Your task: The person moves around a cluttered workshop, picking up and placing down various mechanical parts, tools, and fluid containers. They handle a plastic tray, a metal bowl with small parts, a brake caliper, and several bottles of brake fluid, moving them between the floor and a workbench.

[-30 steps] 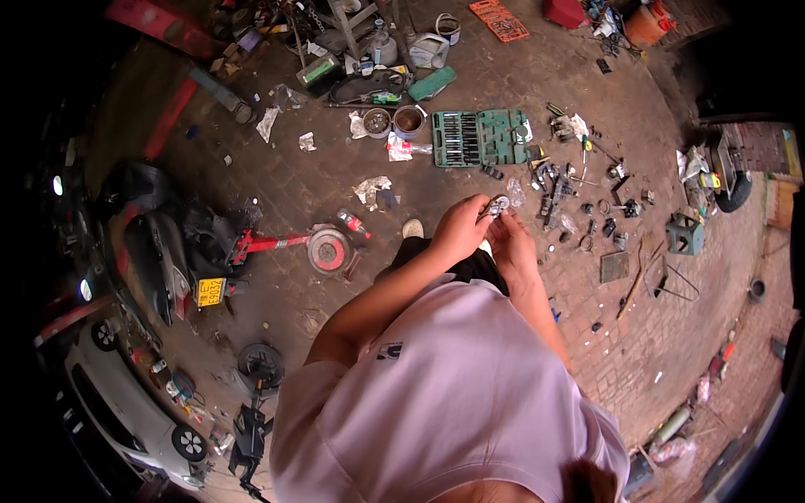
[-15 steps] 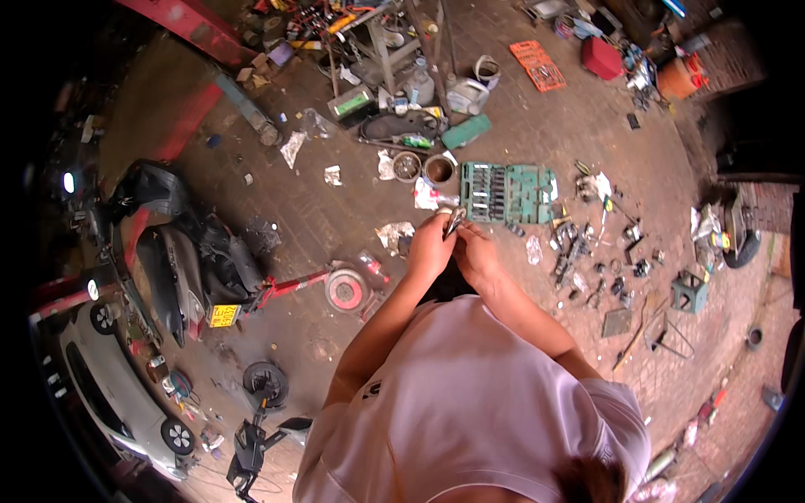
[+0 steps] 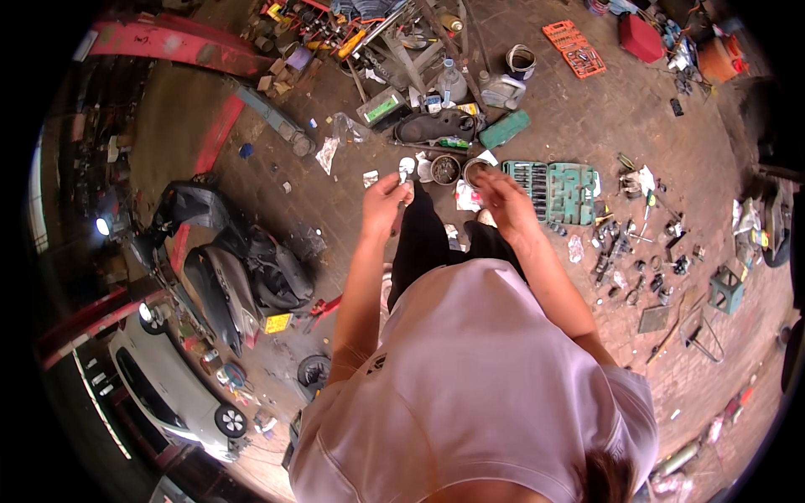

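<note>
My left hand (image 3: 386, 199) is closed on a small shiny metal part (image 3: 407, 171), which sticks up past the fingertips; its exact kind is too small to make out. To the right, my right hand (image 3: 506, 201) hangs in the air with its fingers apart and seemingly nothing in them. It is near a round can (image 3: 476, 170) and the green socket set case (image 3: 573, 191), which lies open on the floor. A second round can holding small parts (image 3: 446, 169) stands between the two hands, farther off.
Loose metal parts (image 3: 616, 251) are scattered on the floor at the right. A scooter (image 3: 218, 285) stands at the left, with a white car (image 3: 155, 377) behind it. An orange tool case (image 3: 573, 49) and a cluttered stand (image 3: 394, 50) are at the far side.
My hands, together around the metal part before, have come apart. The left moved left with the part; the right moved right and opened. The whole view has shifted, and my legs now show.
</note>
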A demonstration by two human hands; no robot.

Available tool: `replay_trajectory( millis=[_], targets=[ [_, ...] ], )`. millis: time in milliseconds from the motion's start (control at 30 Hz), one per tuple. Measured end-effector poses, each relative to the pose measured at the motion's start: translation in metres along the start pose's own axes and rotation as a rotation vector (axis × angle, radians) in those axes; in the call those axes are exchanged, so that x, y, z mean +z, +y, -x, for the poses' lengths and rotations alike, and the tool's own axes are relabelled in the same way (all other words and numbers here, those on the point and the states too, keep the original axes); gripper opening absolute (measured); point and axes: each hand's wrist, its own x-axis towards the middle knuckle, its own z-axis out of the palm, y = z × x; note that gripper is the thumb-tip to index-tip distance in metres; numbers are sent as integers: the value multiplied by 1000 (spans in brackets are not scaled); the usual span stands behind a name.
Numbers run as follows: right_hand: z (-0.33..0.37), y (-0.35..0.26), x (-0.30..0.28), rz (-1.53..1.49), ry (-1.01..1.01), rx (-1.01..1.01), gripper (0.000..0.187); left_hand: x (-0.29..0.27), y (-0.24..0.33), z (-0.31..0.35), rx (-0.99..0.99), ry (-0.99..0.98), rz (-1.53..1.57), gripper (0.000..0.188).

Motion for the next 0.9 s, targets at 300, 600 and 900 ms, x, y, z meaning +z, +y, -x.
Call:
replay_trajectory(
  millis=[300,600,900],
  targets=[
    [-50,-31,-37,-322,366,-436,11,-115,112,-240,85,-35,-136,18],
    [-40,62,38,-342,783,-445,19,-88,214,-522,304,-200,-474,26],
    [-45,143,98,-252,918,-311,15,-41,267,-661,858,-97,-1641,33]
  ],
)
